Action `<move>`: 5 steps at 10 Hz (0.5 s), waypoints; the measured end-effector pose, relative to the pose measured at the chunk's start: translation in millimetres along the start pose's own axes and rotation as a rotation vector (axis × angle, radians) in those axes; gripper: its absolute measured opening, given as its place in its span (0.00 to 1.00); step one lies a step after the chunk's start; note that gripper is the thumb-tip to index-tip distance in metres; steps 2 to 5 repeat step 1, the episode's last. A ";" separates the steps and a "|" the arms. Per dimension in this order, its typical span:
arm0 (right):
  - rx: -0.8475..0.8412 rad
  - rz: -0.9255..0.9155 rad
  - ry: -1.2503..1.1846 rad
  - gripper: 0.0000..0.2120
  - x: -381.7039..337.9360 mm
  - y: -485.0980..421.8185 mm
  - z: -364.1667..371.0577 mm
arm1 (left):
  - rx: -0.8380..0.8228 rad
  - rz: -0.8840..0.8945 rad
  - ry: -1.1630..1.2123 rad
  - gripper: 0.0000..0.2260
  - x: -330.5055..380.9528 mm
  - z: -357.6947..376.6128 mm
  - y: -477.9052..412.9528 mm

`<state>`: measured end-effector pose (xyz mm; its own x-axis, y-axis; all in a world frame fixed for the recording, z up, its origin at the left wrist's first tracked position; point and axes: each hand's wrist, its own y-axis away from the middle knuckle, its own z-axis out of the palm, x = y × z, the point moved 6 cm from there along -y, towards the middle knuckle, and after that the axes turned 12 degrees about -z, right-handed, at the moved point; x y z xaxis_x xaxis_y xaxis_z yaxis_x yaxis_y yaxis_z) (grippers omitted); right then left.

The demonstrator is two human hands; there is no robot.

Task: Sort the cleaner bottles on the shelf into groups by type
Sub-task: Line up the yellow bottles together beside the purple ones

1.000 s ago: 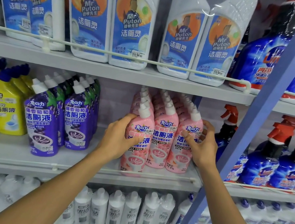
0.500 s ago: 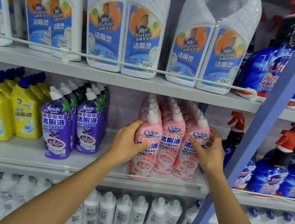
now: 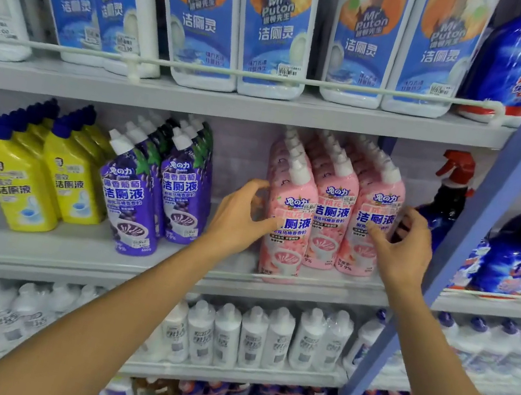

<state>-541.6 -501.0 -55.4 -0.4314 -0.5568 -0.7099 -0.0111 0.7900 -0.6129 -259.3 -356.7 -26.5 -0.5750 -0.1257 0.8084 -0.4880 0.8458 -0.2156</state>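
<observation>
Pink bottles (image 3: 330, 216): 3 rows; purple (image 3: 155, 192) 2, yellow (image 3: 46, 180) 2.

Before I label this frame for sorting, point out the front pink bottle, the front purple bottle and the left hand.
front pink bottle (image 3: 287, 237): head view, on its label.
front purple bottle (image 3: 130, 205): head view, on its label.
left hand (image 3: 241, 218): head view, back of the hand.

On the middle shelf (image 3: 68, 254) I count three rows of pink bottles (image 3: 329, 223), two purple rows (image 3: 162, 194), two yellow rows (image 3: 43, 180).
</observation>
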 end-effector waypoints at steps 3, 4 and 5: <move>-0.008 -0.003 -0.003 0.35 -15.8 19.7 1.1 | 0.013 -0.041 0.043 0.33 -19.4 -17.2 9.9; -0.008 -0.003 -0.003 0.35 -15.8 19.7 1.1 | 0.013 -0.041 0.043 0.33 -19.4 -17.2 9.9; -0.008 -0.003 -0.003 0.35 -15.8 19.7 1.1 | 0.013 -0.041 0.043 0.33 -19.4 -17.2 9.9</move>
